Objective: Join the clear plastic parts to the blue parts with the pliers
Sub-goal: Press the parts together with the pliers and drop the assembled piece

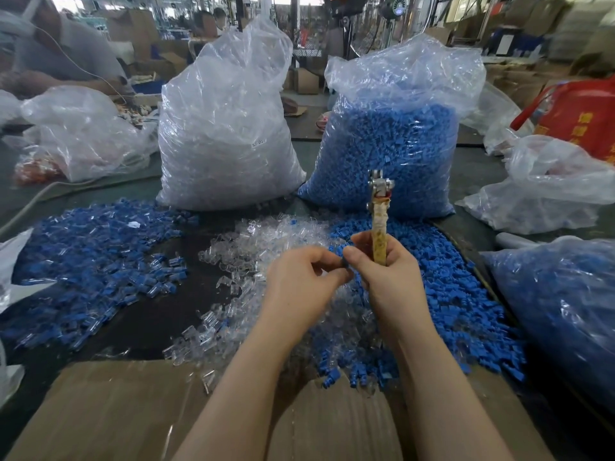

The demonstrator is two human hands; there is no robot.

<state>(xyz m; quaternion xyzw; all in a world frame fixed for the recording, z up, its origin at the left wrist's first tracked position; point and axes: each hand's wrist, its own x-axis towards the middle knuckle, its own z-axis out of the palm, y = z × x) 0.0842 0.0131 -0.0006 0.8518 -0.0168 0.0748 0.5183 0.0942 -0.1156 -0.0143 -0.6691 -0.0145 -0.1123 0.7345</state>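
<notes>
Fitting step, by the look of it: left hand [301, 281] pinched narrow on a small blue part [345, 263] at the fingertips, clear piece there too small to tell. Right hand [382, 271] wrapped round pliers [379, 221], tape-bound handle gripped, metal head up, thumb helping at the part. Best to seat parts square w/ fingers first, then bring pliers head down & squeeze straight, no twist. Dark worktop crowded: loose clear parts [239, 257] centre, loose blue parts [449, 294] right, joined pieces [93, 251] left, cardboard [126, 410] near edge. Behind: bag of clear parts [226, 128], bag of blue parts [392, 144]. Busy workshop, other people beyond.
</notes>
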